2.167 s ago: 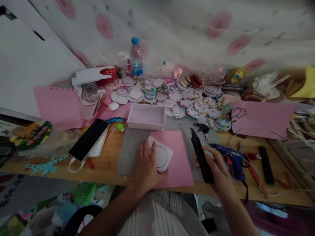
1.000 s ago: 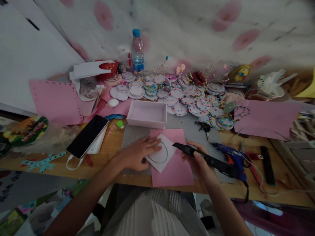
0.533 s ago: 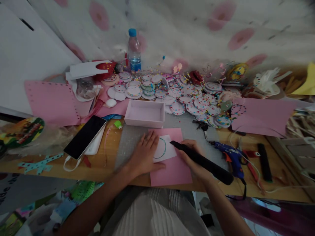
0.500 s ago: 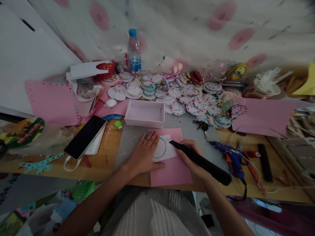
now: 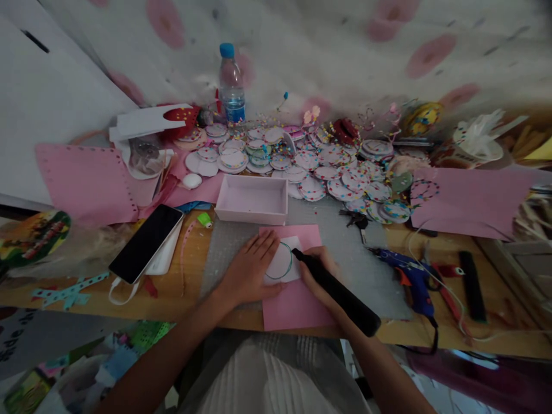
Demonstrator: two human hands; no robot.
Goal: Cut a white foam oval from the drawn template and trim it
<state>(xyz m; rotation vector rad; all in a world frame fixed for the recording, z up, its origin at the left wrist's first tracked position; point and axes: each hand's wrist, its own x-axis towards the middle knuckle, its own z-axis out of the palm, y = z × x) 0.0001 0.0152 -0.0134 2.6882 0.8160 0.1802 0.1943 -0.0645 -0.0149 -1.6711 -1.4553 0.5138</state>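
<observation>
My left hand [image 5: 250, 268] lies flat with its fingers stretched out, pressing on a small white sheet of paper [image 5: 295, 273] and covering its left side. A green-blue circle drawn on that sheet shows beside my fingers. Under it is a larger pink sheet [image 5: 297, 310]. My right hand [image 5: 318, 275] is closed around a thick black pen-shaped tool [image 5: 345, 298], whose exact kind I cannot tell. The tool's narrow tip is at the right edge of the circle; whether it touches the paper is unclear.
An open white box [image 5: 254, 198] stands behind the sheets, before a heap of decorated discs [image 5: 310, 187]. On the right lie keys [image 5: 354, 218] and a blue glue gun [image 5: 409, 276] with a cord. A phone [image 5: 146, 241] is on the left; a water bottle [image 5: 232, 86] stands behind.
My right hand has moved slightly left with the black tool, bringing its tip to the circle's right edge. My left hand stays flat on the paper. The view has shifted a little.
</observation>
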